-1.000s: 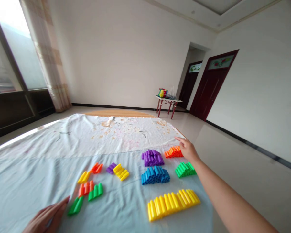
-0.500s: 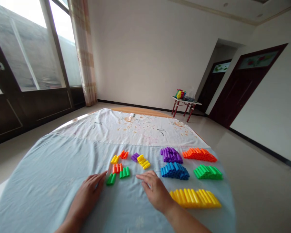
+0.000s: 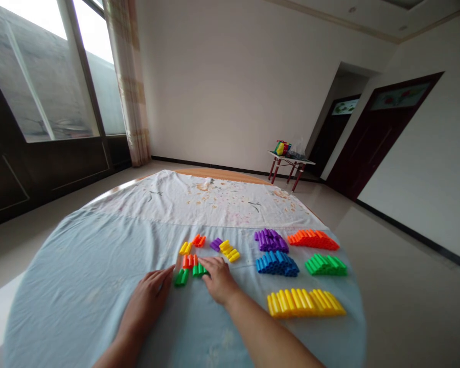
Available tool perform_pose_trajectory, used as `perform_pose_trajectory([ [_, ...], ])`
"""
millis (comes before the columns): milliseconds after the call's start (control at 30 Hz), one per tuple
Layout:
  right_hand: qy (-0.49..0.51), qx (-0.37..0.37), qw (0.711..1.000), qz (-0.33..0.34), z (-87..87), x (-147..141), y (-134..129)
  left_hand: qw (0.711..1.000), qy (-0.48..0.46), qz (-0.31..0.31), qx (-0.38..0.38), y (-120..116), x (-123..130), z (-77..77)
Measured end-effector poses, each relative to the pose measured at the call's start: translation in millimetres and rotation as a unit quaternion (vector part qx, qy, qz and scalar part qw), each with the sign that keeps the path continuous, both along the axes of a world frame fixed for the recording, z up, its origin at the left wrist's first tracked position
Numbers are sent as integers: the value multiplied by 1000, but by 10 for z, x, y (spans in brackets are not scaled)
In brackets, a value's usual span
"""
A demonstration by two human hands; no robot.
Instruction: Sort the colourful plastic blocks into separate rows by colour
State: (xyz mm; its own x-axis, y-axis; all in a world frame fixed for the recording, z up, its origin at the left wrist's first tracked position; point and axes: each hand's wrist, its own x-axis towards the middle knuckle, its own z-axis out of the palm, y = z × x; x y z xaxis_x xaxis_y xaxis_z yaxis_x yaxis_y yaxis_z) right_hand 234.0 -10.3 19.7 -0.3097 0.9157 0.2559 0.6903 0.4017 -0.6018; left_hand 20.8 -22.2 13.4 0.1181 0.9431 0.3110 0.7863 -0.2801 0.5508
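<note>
My left hand [image 3: 151, 294] rests on the blue cloth with its fingers stretched out, beside a pair of green plastic tubes [image 3: 181, 277]. My right hand [image 3: 218, 280] reaches inward, fingers extended and fingertips at another small group of green tubes [image 3: 199, 270], partly covering them. Directly behind lie orange tubes [image 3: 190, 261], with yellow tubes [image 3: 185, 248] and more orange tubes [image 3: 199, 240] farther back. To the right of these, short purple tubes [image 3: 216, 244] touch a slanted row of yellow tubes [image 3: 229, 250]. Neither hand visibly grasps anything.
Stacked tubes stand on the right, sorted by colour: purple [image 3: 270, 240], orange [image 3: 313, 239], blue [image 3: 277, 263], green [image 3: 325, 265] and yellow [image 3: 305, 303]. A floral white cloth [image 3: 230, 204] covers the far half of the round table. A small side table [image 3: 291, 158] holds bags near the wall.
My right hand has moved left from the bare cloth to the small green group. My left hand stays beside the green pair. The camera view has shifted slightly.
</note>
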Motion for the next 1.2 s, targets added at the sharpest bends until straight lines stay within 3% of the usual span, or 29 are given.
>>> perform_pose_trajectory([
  [267,35,2,999,12,68,211,-277,1000,-4,0,5,6,-24,-37],
  [533,43,-2,999,34,3,300,-552,999,10,-4,30,16,-17,-50],
  [933,28,30,997,59,10,296,-586,984,143,77,-70,15,341,97],
  [1100,37,33,996,69,-3,324,-574,983,150,73,-73,107,311,51],
  [1200,30,36,997,63,-16,320,-541,993,98,52,-44,200,193,4],
])
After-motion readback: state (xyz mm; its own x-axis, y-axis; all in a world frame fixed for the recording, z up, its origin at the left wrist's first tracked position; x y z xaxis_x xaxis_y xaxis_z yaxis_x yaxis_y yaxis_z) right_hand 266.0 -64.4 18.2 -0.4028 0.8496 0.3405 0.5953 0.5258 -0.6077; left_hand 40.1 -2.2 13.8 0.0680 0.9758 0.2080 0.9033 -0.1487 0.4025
